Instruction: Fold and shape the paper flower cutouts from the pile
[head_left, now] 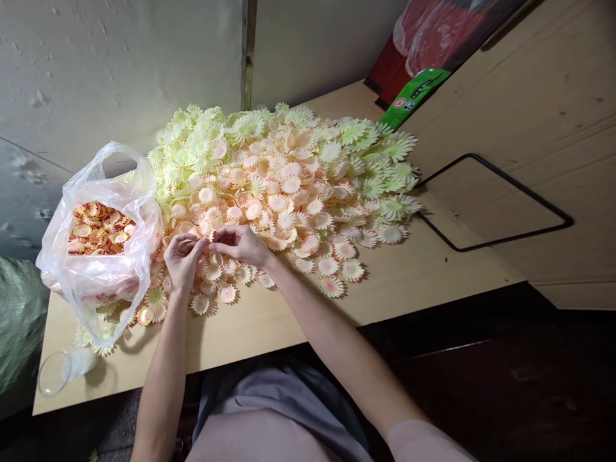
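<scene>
A big heap of flat artificial flower heads (pixel 283 173), pale yellow at the back and pink-centred in front, covers the wooden table (pixel 414 269). My left hand (pixel 183 256) and my right hand (pixel 240 244) meet over the heap's near left edge, fingertips pinched together on a small flower piece (pixel 210 239) between them. Both hands' fingers are curled. A clear plastic bag (pixel 103 256) holding orange-and-yellow flower pieces (pixel 96 228) stands just left of my left hand.
A clear glass (pixel 62 371) lies on its side at the table's near left corner. A black wire frame (pixel 500 205) rests at the right. A red and green package (pixel 423 58) leans at the back. A green sack (pixel 17 321) sits left of the table.
</scene>
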`<action>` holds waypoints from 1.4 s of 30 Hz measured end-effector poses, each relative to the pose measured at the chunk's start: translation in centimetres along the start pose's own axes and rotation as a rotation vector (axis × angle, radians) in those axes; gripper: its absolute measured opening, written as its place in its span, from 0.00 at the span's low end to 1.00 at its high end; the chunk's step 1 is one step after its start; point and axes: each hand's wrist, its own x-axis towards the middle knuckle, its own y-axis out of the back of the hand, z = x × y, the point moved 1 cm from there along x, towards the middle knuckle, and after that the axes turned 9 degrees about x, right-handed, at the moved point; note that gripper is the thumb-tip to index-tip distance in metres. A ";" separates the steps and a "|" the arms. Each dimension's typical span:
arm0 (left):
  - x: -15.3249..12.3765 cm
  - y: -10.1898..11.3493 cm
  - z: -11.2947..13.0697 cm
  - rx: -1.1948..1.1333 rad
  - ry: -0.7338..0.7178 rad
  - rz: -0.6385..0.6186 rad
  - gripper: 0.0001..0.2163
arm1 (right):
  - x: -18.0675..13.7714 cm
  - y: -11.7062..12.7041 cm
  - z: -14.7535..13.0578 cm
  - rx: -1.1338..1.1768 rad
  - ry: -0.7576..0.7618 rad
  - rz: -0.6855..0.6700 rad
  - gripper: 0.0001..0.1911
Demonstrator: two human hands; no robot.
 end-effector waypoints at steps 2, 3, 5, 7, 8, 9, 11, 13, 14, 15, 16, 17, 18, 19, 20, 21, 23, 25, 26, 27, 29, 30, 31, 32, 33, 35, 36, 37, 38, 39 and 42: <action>0.0 0.0 0.0 0.007 -0.001 -0.003 0.16 | 0.0 0.0 0.0 -0.008 0.002 0.013 0.14; 0.0 0.0 0.0 0.014 0.000 -0.005 0.16 | 0.0 -0.1 -0.1 -0.009 0.002 0.016 0.13; 0.0 0.0 0.1 0.022 0.000 -0.011 0.16 | 0.0 -0.1 -0.3 -0.009 0.000 0.015 0.12; 0.0 0.0 0.1 0.019 -0.006 -0.024 0.16 | 0.0 -0.1 -0.4 -0.005 -0.008 0.010 0.11; 0.0 -0.1 0.1 0.014 -0.010 -0.032 0.16 | 0.0 -0.1 -0.5 0.002 -0.014 0.006 0.11; -0.1 -0.1 0.2 0.008 -0.015 -0.041 0.16 | 0.0 0.0 -0.6 0.009 -0.020 0.002 0.10; -0.1 -0.1 0.1 0.002 -0.024 -0.054 0.16 | 0.0 0.0 -0.6 0.022 -0.032 -0.001 0.10; -0.1 -0.1 0.0 0.010 -0.033 -0.052 0.16 | 0.0 0.0 -0.6 0.025 -0.037 0.001 0.11; -0.1 -0.1 0.0 0.019 -0.036 -0.047 0.15 | 0.0 0.1 -0.5 0.022 -0.036 0.003 0.11; -0.1 0.0 -0.1 0.030 -0.036 -0.041 0.15 | 0.0 0.1 -0.5 0.020 -0.034 0.004 0.12; 0.0 0.0 -0.2 0.040 -0.038 -0.035 0.14 | 0.0 0.1 -0.5 0.019 -0.032 0.006 0.12; 0.0 0.0 -0.2 0.047 -0.040 -0.030 0.14 | 0.0 0.1 -0.6 0.019 -0.032 0.004 0.12; 0.0 0.0 -0.3 0.052 -0.043 -0.029 0.13 | 0.0 0.0 -0.6 0.020 -0.033 0.003 0.12; 0.0 0.0 -0.3 0.052 -0.047 -0.029 0.13 | 0.0 0.0 -0.6 0.021 -0.036 0.001 0.12; 0.0 0.0 -0.3 0.049 -0.051 -0.029 0.13 | 0.0 0.0 -0.7 0.022 -0.039 -0.001 0.12; 0.0 0.0 -0.3 0.044 -0.053 -0.028 0.13 | -0.1 0.0 -0.7 0.025 -0.043 -0.004 0.12; 0.0 -0.1 -0.3 0.037 -0.055 -0.024 0.14 | -0.1 -0.1 -0.8 0.037 -0.057 -0.005 0.12; 0.1 -0.2 -0.4 0.034 -0.059 -0.018 0.15 | -0.1 -0.1 -0.8 0.051 -0.069 -0.011 0.13; 0.1 -0.2 -0.4 0.032 -0.062 -0.015 0.16 | -0.1 -0.1 -0.8 0.054 -0.071 -0.016 0.13; 0.1 -0.2 -0.4 0.030 -0.066 -0.014 0.17 | -0.1 -0.1 -0.8 0.053 -0.069 -0.022 0.14; 0.1 -0.2 -0.3 0.025 -0.077 -0.017 0.18 | -0.1 -0.1 -0.8 0.039 -0.051 -0.029 0.14; 0.1 -0.2 -0.3 0.024 -0.083 -0.019 0.18 | -0.1 0.0 -0.7 0.028 -0.041 -0.031 0.14; 0.1 -0.2 -0.2 0.026 -0.090 -0.024 0.17 | -0.2 0.0 -0.7 0.016 -0.033 -0.034 0.14; 0.0 -0.3 -0.1 0.028 -0.098 -0.027 0.17 | -0.3 -0.1 -0.7 0.002 -0.025 -0.039 0.14; 0.0 -0.3 -0.1 0.032 -0.107 -0.031 0.17 | -0.3 -0.1 -0.6 -0.014 -0.016 -0.042 0.14; -0.1 -0.4 0.0 0.039 -0.120 -0.043 0.17 | -0.4 -0.2 -0.6 -0.064 0.004 -0.043 0.15; -0.2 -0.4 -0.1 0.041 -0.124 -0.052 0.18 | -0.4 -0.2 -0.6 -0.093 0.017 -0.036 0.15; -0.2 -0.4 -0.1 0.042 -0.126 -0.059 0.18 | -0.4 -0.2 -0.6 -0.118 0.030 -0.023 0.14; -0.1 -0.4 -0.2 0.042 -0.129 -0.061 0.18 | -0.4 -0.2 -0.6 -0.132 0.037 -0.012 0.14; -0.1 -0.3 -0.3 0.038 -0.134 -0.058 0.18 | -0.4 -0.2 -0.6 -0.130 0.037 -0.005 0.15; 0.5 0.2 -0.6 -0.026 -0.145 0.023 0.19 | -0.2 0.1 -0.6 -0.066 0.022 0.004 0.15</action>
